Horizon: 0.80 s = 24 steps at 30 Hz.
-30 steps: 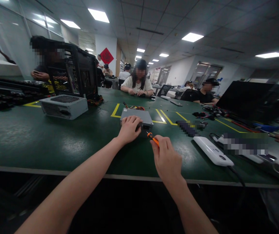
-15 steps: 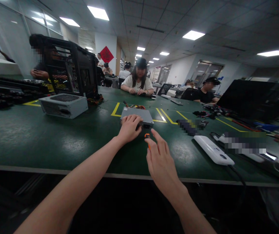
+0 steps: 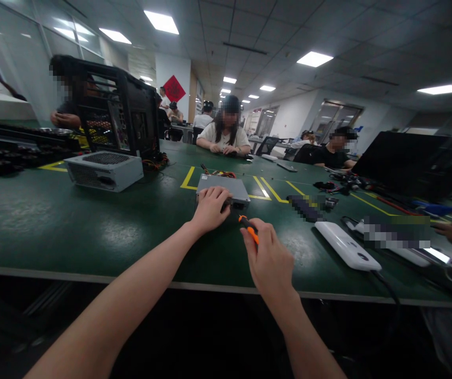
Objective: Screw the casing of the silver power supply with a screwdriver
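A grey metal computer power supply (image 3: 226,183) lies on the green table ahead of me, with coloured cables at its far side. My left hand (image 3: 212,207) is on its near left part, fingers over the top and thumb at the front face. Just to the right and nearer, my right hand (image 3: 269,252) is closed round the orange and black handle of a screwdriver (image 3: 251,230). The handle slants up and left toward the power supply's front face; whether its thin tip touches there I cannot tell.
A second power supply (image 3: 105,171) and an open black computer case (image 3: 121,108) stand on the left. To the right lie a white power strip (image 3: 346,245), loose cables (image 3: 340,181) and a dark monitor (image 3: 415,166). A person (image 3: 224,131) sits across the table (image 3: 163,247).
The fingers of my right hand, loosely spread before, have closed round the screwdriver handle, which now shows more and slants differently. My left hand stays on the power supply.
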Motion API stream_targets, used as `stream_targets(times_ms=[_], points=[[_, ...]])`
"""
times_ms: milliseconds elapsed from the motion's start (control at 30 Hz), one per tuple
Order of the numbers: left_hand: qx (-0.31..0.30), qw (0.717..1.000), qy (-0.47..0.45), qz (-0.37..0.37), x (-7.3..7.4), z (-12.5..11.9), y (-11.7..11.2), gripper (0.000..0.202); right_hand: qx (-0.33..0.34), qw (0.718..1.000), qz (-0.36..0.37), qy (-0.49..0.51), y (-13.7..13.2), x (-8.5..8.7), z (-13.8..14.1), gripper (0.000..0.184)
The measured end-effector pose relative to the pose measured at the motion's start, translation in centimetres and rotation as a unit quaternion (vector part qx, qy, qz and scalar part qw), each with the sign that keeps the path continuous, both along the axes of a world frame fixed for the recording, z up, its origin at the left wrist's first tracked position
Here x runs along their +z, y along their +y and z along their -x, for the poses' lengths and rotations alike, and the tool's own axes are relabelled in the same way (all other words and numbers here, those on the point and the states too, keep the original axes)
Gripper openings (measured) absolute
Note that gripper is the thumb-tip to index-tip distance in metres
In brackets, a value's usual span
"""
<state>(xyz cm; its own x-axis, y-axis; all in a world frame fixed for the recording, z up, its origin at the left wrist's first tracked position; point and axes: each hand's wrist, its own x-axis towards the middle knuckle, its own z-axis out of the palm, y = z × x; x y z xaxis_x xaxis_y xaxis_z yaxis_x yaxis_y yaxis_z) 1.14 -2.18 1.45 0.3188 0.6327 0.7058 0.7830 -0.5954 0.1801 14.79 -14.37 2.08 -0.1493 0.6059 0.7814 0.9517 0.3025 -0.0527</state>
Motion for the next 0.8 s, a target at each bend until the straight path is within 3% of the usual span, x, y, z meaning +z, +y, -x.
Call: stream_targets(times_ms=[67,200,367,533,700,800], points=[[0.0,1.0,0.001,0.003,0.03,-0.02,-0.02,0.027,-0.004,1.0,0.004,0.005,0.0,0.0,0.04,0.026],[0.005,1.0,-0.001,0.002,0.02,-0.05,-0.06,0.026,0.067,0.997,-0.015,-0.034,0.0,-0.04,0.15,0.022],[0.004,1.0,-0.003,-0.004,-0.05,-0.03,-0.03,0.026,0.008,1.0,-0.013,0.027,0.16,-0.06,-0.25,0.022],[0.008,1.0,-0.003,-0.008,-0.06,-0.07,0.06,0.026,0.102,0.994,0.0,-0.037,0.18,-0.29,-0.38,0.023],[0.006,1.0,-0.003,-0.007,-0.08,-0.08,0.16,0.026,0.046,0.999,-0.011,0.022,0.32,-0.14,-0.54,0.02],[0.007,1.0,-0.003,-0.007,-0.02,-0.11,0.11,0.026,0.092,0.996,0.008,0.005,0.15,0.02,-0.54,0.021]])
